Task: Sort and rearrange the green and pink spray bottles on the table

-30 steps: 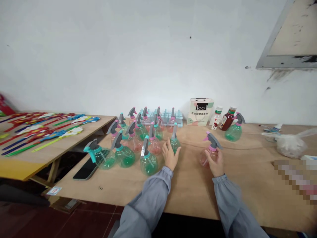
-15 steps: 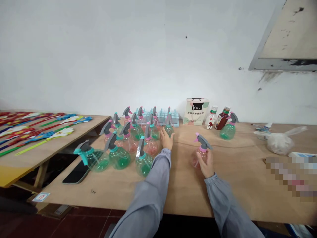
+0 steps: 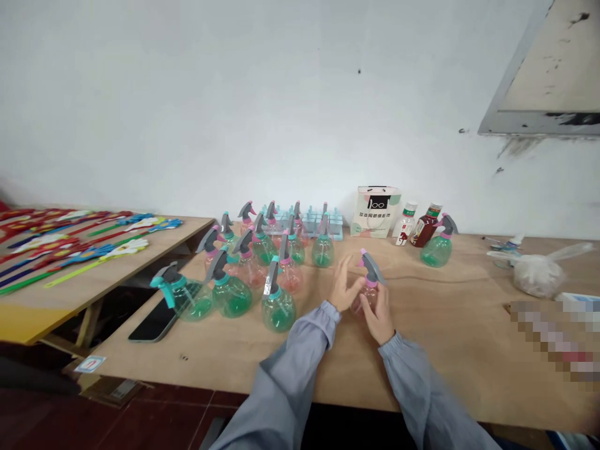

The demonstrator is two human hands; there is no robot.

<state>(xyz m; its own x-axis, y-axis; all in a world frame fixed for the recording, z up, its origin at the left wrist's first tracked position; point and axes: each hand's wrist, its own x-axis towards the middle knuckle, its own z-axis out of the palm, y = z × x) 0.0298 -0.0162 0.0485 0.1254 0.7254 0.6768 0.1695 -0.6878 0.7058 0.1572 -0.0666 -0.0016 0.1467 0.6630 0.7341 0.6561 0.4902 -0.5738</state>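
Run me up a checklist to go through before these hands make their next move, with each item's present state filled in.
1. Right hand around the pink spray bottle: ok, thumb in front.
2. Left hand closed on that bottle: not ok, its fingers are spread beside it.
3. Bottle's base flat on the table: cannot tell, the hands hide it.
4. Green spray bottle beyond the left hand upright: ok, standing apart from the fingers.
5. Phone away from both hands: ok, at the table's left end.
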